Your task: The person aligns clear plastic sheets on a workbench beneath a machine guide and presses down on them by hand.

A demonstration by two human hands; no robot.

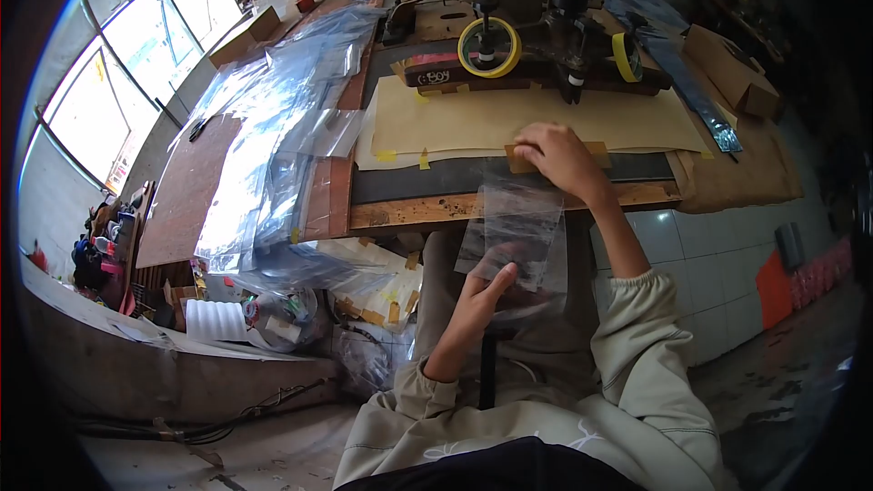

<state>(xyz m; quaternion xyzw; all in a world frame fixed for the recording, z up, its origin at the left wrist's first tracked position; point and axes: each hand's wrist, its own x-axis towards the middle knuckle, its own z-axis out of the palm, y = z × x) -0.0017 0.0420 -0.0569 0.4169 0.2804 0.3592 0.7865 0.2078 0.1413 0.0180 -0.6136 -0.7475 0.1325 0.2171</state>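
Below the table edge, over my lap, my left hand (486,295) is closed round a clear plastic sheet (527,227), thumb on top and fingers partly seen through the film. The film's upper end reaches the table's front edge. My right hand (552,156) is above that edge with its fingers bent and drawn together over an amber strip (594,153). What its fingertips pinch, if anything, is hidden. Just behind the strip lies a large cream paper sheet (546,118) with small yellow tape pieces along its edge.
A machine head with a dark bar (536,80) and yellow tape rolls (515,50) stands over the cream paper. Stacked clear plastic sheets (273,136) cover the left side. Cardboard boxes (727,68) are at the right. The wooden table edge (409,215) runs before me.
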